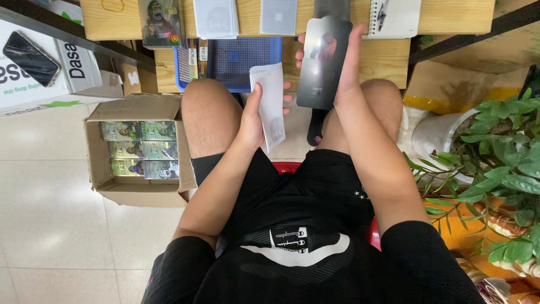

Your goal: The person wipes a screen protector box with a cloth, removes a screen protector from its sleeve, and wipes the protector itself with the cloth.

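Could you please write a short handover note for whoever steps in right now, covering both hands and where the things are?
Left hand: holds a white sleeve upright by its lower edge, above the lap.
Right hand: grips a glossy black rectangular sheet by its long edges.
Sheet and sleeve are apart, side by side; the sheet is not in the sleeve.
Nearby: a blue tray under the wooden bench, and an open cardboard box of flat packs on the floor at left.
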